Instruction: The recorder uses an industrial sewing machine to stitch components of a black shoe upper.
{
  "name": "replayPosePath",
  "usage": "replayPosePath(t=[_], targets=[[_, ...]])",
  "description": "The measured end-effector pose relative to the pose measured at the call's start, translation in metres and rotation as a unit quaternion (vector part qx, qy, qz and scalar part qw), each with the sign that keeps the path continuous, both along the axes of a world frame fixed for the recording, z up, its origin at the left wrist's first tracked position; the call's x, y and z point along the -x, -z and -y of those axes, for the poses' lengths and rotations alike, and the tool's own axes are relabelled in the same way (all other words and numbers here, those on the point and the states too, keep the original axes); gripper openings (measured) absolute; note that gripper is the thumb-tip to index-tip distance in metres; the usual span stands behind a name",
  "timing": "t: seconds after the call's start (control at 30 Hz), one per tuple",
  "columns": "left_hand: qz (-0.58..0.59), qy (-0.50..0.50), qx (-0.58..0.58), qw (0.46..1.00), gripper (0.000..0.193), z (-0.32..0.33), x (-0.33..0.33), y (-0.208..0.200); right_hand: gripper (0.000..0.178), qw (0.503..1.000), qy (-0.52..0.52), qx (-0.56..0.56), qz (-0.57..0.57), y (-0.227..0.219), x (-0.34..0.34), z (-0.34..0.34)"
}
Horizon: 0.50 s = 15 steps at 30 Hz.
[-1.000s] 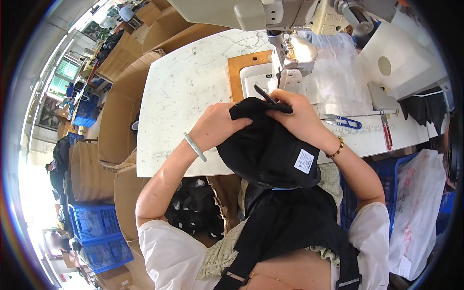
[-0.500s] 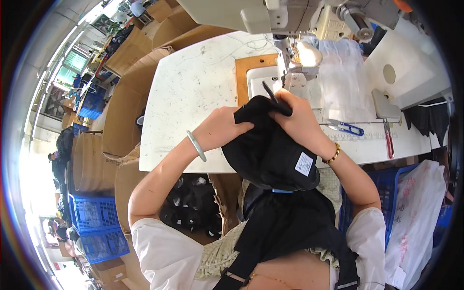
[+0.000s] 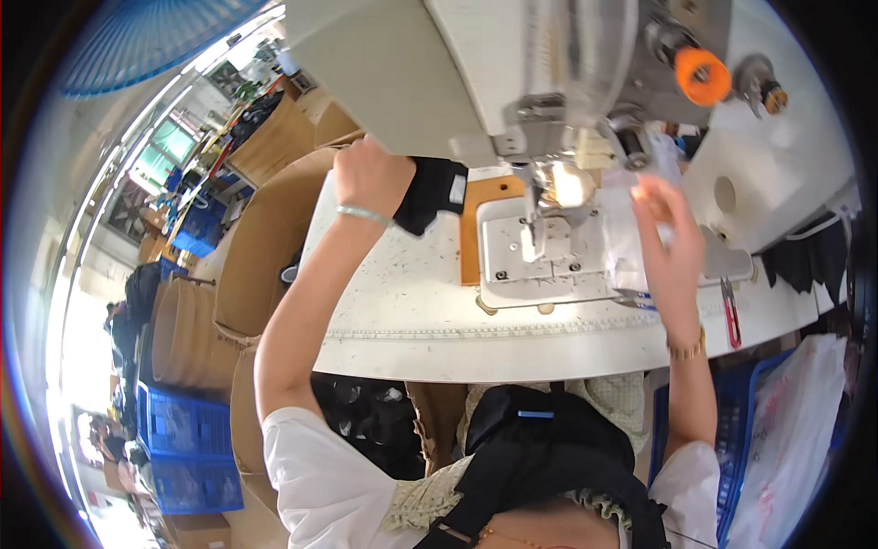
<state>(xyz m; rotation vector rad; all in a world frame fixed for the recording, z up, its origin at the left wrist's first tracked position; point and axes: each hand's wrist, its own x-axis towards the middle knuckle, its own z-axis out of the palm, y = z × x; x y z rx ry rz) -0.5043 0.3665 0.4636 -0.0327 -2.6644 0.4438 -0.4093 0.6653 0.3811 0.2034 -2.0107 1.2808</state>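
Note:
My left hand (image 3: 373,181) is closed on a black cloth piece (image 3: 428,194) with a small white label. It holds the cloth over the far left of the white sewing table (image 3: 393,311), left of the machine's needle area. My right hand (image 3: 672,242) is raised on the right side, empty as far as the blur shows, its fingers bent and apart. Behind it is a clear plastic sheet (image 3: 624,238). Partly hidden below that hand lie blue-handled thread snips (image 3: 637,300). The sewing machine (image 3: 457,82) stands between my hands, its lamp lit above the metal needle plate (image 3: 540,265).
Red-handled tweezers (image 3: 730,313) lie at the table's right. A cardboard box (image 3: 274,247) borders its left side; another below holds black pieces (image 3: 366,416). Blue crates (image 3: 187,444) are stacked at left. A plastic bag (image 3: 791,439) hangs by a blue basket at right.
My hands have parted. The left carried the black cloth away from my body to the left; the right let go and moved up and right. My view has shifted closer to the machine.

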Motion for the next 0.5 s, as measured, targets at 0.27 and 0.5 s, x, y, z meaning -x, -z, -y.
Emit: replayPosePath(t=[0.27,0.5], targets=[[-0.208,0.397,-0.037,0.893,0.034,-0.081,0.060,0.077,0.067,0.983,-0.120,-0.118,0.079,0.007,0.124,0.021],[-0.068,0.347,-0.020,0.935,0.033,-0.077,0.038,0.063,0.039,0.984,-0.055,-0.030,-0.167,0.014,0.125,0.021]])
